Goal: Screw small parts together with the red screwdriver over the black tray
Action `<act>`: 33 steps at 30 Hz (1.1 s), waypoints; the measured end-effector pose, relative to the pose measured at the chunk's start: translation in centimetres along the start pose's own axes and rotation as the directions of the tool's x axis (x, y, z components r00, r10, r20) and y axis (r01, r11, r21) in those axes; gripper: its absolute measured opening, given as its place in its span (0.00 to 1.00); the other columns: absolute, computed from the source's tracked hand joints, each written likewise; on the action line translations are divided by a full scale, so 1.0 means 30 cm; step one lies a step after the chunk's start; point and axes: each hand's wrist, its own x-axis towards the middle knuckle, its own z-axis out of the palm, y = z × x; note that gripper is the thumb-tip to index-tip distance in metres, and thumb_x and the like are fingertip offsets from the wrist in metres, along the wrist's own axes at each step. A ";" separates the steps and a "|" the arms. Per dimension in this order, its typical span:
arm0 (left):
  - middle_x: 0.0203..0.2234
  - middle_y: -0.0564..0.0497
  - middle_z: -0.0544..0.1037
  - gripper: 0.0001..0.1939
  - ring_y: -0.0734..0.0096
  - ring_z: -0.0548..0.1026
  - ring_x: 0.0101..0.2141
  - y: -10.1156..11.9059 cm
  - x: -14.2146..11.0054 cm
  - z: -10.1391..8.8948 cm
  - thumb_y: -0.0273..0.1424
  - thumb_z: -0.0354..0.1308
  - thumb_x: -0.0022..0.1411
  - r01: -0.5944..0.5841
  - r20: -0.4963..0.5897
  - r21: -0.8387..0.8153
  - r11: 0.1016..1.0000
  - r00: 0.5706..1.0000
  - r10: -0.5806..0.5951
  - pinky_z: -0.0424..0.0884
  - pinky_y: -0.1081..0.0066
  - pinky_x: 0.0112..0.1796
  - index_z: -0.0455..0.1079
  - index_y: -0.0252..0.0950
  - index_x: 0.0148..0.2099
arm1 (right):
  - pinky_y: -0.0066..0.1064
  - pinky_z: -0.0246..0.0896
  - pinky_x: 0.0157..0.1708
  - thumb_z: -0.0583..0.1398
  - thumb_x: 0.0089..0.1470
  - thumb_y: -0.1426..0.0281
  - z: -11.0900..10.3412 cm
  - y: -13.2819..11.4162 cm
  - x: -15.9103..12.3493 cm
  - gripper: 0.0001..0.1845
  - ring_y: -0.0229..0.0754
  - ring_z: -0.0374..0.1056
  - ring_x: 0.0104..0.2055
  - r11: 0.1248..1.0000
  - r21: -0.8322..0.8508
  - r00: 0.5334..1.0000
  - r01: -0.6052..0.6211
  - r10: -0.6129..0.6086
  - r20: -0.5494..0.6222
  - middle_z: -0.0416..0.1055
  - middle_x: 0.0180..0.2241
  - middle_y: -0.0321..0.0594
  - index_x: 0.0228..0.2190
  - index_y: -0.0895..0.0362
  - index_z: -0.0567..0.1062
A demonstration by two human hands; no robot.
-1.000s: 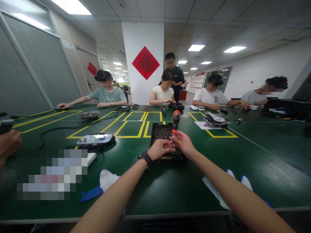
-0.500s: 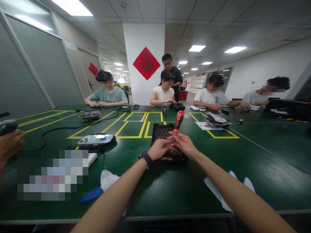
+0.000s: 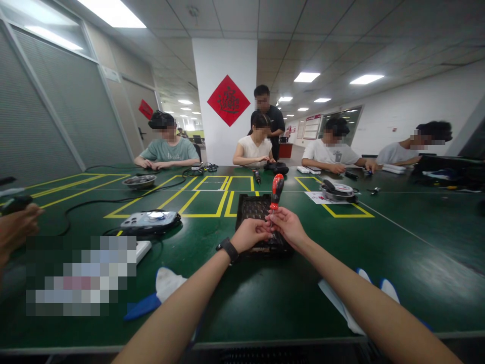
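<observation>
A red and black screwdriver stands nearly upright over a black slotted tray on the green table. My right hand is closed round the screwdriver's lower shaft. My left hand, a black watch on its wrist, pinches at the same spot by the tip, fingers closed. What sits under the tip is hidden by my fingers.
A grey device with a cable lies left of the tray. White and blue gloves lie under my left forearm; a second glove pair lies under the right one. Several people sit across the table. Another person's hand shows at the left edge.
The screwdriver tilted slightly right, then came back nearly upright. Both hands stayed at its lower end over the tray.
</observation>
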 end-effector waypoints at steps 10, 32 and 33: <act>0.30 0.46 0.76 0.10 0.70 0.74 0.31 -0.003 -0.002 -0.003 0.30 0.53 0.54 -0.081 0.055 0.038 0.996 0.995 0.079 0.69 0.73 0.34 0.70 0.29 0.36 | 0.24 0.61 0.25 0.59 0.47 0.65 -0.002 -0.009 0.006 0.15 0.34 0.66 0.29 0.998 0.023 0.997 -0.051 0.050 0.063 0.71 0.33 0.42 0.38 0.59 0.71; 0.26 0.49 0.76 0.11 0.73 0.71 0.27 0.001 -0.002 0.002 0.34 0.55 0.52 -0.061 -0.001 0.131 0.990 0.998 0.061 0.66 0.76 0.29 0.71 0.29 0.33 | 0.24 0.59 0.24 0.63 0.42 0.69 0.002 0.000 0.008 0.13 0.35 0.66 0.29 1.000 -0.001 1.000 -0.005 0.005 -0.016 0.70 0.29 0.37 0.33 0.57 0.70; 0.26 0.49 0.76 0.11 0.73 0.72 0.28 0.000 -0.002 0.002 0.33 0.54 0.53 -0.070 -0.001 0.148 0.986 0.997 0.071 0.66 0.76 0.30 0.72 0.30 0.33 | 0.25 0.59 0.25 0.62 0.43 0.68 0.001 -0.001 0.008 0.13 0.34 0.66 0.29 1.000 -0.013 1.000 -0.010 0.010 0.003 0.70 0.29 0.38 0.34 0.58 0.71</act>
